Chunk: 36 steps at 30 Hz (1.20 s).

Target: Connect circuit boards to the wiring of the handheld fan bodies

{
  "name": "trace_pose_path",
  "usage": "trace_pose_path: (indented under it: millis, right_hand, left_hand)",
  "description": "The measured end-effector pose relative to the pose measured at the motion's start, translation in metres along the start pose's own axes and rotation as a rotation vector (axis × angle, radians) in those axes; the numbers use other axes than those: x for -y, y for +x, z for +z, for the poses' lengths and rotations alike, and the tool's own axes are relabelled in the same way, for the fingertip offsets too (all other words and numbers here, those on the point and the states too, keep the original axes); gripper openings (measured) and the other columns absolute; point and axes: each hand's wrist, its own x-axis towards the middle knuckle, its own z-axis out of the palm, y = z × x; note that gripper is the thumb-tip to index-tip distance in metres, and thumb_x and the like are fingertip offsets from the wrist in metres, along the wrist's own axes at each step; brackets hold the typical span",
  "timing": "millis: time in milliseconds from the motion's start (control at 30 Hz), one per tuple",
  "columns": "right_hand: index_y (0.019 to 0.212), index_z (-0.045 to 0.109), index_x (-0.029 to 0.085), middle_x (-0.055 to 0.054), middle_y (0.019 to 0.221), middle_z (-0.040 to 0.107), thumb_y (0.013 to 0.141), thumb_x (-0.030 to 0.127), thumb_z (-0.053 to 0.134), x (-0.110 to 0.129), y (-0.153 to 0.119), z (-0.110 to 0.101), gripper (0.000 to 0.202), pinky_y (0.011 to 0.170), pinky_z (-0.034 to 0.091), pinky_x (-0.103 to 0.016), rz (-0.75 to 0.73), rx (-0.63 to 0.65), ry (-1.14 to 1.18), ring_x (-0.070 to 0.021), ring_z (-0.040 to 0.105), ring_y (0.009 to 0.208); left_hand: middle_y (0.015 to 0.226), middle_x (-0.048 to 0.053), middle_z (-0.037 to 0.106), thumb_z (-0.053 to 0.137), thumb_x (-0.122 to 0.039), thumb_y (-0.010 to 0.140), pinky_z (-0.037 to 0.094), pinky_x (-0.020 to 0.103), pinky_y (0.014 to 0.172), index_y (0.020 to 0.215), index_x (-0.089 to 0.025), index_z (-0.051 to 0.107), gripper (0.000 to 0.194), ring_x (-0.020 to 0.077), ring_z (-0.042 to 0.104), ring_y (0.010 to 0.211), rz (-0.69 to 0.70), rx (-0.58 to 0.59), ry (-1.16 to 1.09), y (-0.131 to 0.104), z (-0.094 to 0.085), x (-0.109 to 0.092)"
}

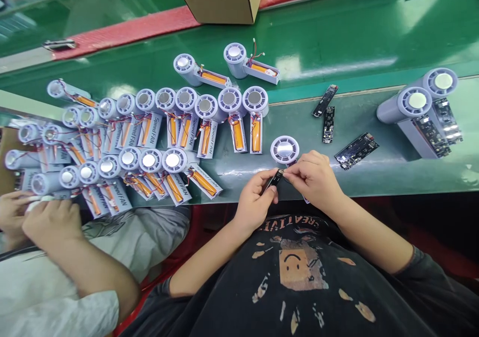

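Pinching a small black circuit board between thumb and fingers, the left hand is closed on it just above the front edge of the green counter. The right hand has its thumb and fingers brought close together at the far end of the same board; whether they are closed on it or on a wire there, I cannot tell. Just beyond the hands is a pale purple handheld fan, its round head facing up and its handle mostly hidden behind the right hand.

To the right of that fan lie 3 loose boards: 1 small board touching or nearly touching another small board, and 1 wider board nearer the front edge. Farther right, 2 fans stand close together, each with a black board along its handle.

On the left, many fans crowd together in uneven rows, with orange batteries showing in their open handles. Behind them, 2 more fans sit apart from the rows, near a cardboard box. At the far left, a co-worker's hands hold a white object.
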Motion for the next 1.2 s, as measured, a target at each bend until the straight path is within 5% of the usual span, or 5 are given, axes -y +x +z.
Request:
trace_pose_path:
  millis: [333, 567, 733, 967, 1200]
  right_hand:
    - [0.07, 0.067, 0.023, 0.002, 0.063, 0.055, 0.083, 0.021, 0.069, -0.001, 0.003, -0.003, 0.014, 0.069, 0.033, -0.032, 0.087, 0.062, 0.12, -0.0152, 0.049, 0.068]
    - [0.106, 0.065, 0.024, -0.005, 0.091, 0.058, 0.082, 0.032, 0.069, -0.011, 0.0, -0.025, 0.026, 0.076, 0.047, -0.036, -0.046, -0.328, 0.134, -0.0206, 0.055, 0.087]
    - [0.101, 0.068, 0.022, -0.003, 0.081, 0.067, 0.083, 0.029, 0.064, -0.024, -0.007, -0.037, 0.02, 0.064, 0.049, -0.033, 0.216, 0.064, 0.199, -0.0156, 0.058, 0.068]
    - [0.093, 0.073, 0.023, -0.002, 0.083, 0.072, 0.081, 0.032, 0.071, -0.019, -0.005, -0.029, 0.014, 0.072, 0.055, -0.033, 0.425, -0.085, 0.728, -0.0141, 0.066, 0.073]
    - [0.091, 0.077, 0.028, -0.003, 0.094, 0.07, 0.084, 0.025, 0.068, -0.014, 0.005, -0.035, 0.011, 0.086, 0.055, -0.035, 0.131, 0.045, 0.612, -0.0164, 0.067, 0.091]
  left_hand:
    - [0.072, -0.003, 0.06, 0.061, -0.017, 0.082, 0.042, 0.022, 0.054, 0.118, -0.017, 0.058, 0.036, 0.0076, 0.053, 0.056, 0.035, 0.025, -0.01, -0.003, 0.003, 0.003]
    - [0.117, 0.005, 0.059, 0.057, -0.014, 0.084, 0.045, 0.02, 0.052, 0.124, -0.024, 0.056, 0.041, 0.0052, 0.057, 0.061, 0.021, -0.013, -0.037, 0.007, -0.003, 0.001]
    - [0.093, 0.001, 0.062, 0.054, -0.016, 0.088, 0.05, 0.027, 0.072, 0.134, -0.023, 0.051, 0.047, 0.0109, 0.059, 0.071, -0.008, 0.088, 0.084, 0.003, -0.01, -0.004]
    - [0.1, 0.004, 0.064, 0.049, -0.013, 0.088, 0.047, 0.04, 0.093, 0.137, -0.021, 0.049, 0.049, 0.015, 0.063, 0.08, -0.007, 0.266, 0.312, 0.005, -0.022, -0.008]
    - [0.111, 0.007, 0.068, 0.042, -0.014, 0.092, 0.051, 0.04, 0.088, 0.138, -0.023, 0.041, 0.047, 0.0153, 0.067, 0.079, -0.038, 0.334, 0.421, 0.005, -0.024, -0.015]
